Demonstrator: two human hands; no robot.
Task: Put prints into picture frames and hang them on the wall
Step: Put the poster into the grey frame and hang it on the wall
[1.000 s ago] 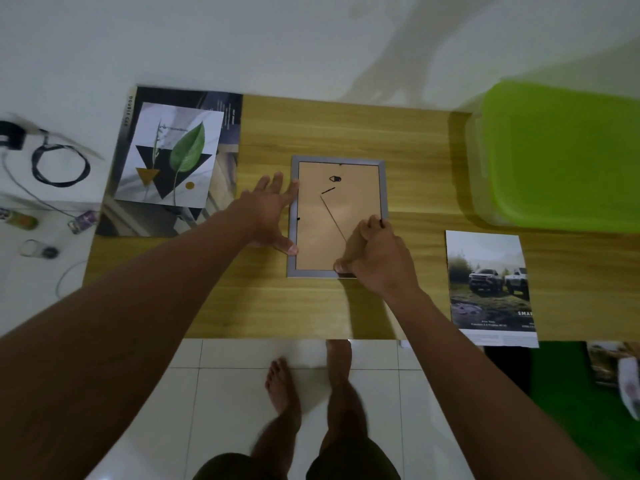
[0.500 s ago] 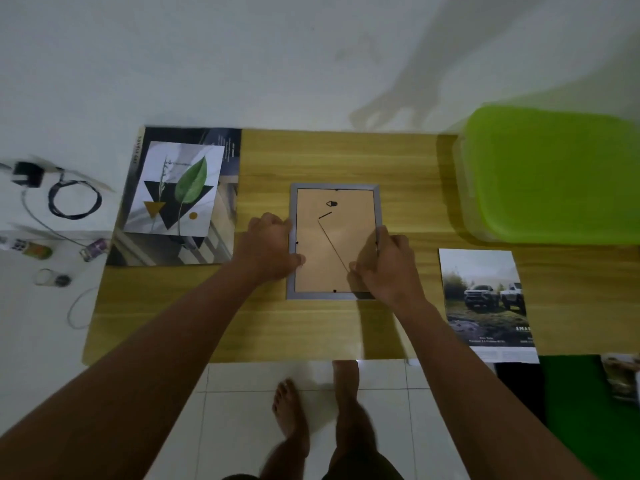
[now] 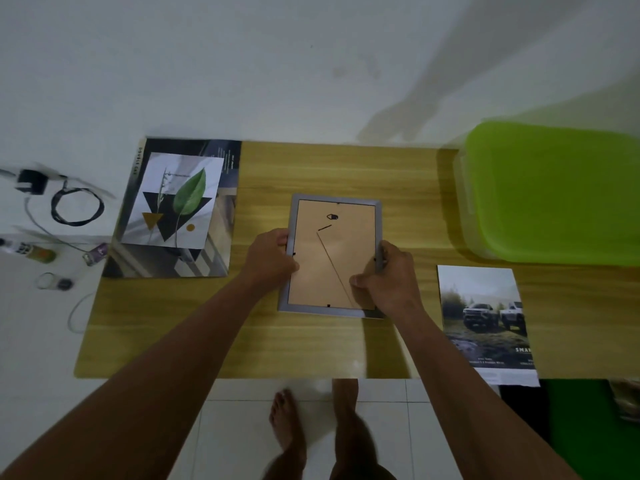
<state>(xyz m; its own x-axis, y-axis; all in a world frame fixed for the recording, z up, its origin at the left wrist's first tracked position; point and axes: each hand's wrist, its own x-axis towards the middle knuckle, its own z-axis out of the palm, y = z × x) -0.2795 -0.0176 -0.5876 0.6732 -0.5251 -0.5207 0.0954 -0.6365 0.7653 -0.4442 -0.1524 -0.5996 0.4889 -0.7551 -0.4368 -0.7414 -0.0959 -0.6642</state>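
Note:
A grey picture frame [image 3: 334, 199] lies face down at the middle of the wooden table [image 3: 311, 344], its brown backing board, hanger and stand leg showing. My left hand [image 3: 272, 259] grips the frame's left edge and my right hand [image 3: 388, 277] grips its right edge, thumbs on the backing. A leaf print [image 3: 178, 199] rests on a dark magazine [image 3: 221, 244] at the table's left end. A truck print [image 3: 485, 317] lies to the right of the frame, overhanging the front edge.
A lime-green plastic bin [image 3: 554, 192] fills the table's back right corner. On the white floor to the left lie a charger with coiled cable [image 3: 76, 206] and small bottles [image 3: 34, 252]. The white wall rises behind the table. My bare feet [image 3: 287, 420] stand on tiles in front.
Both hands moved from resting flat on the frame's lower part to gripping its left and right edges. The camera view tilted, so the table sits lower in the picture.

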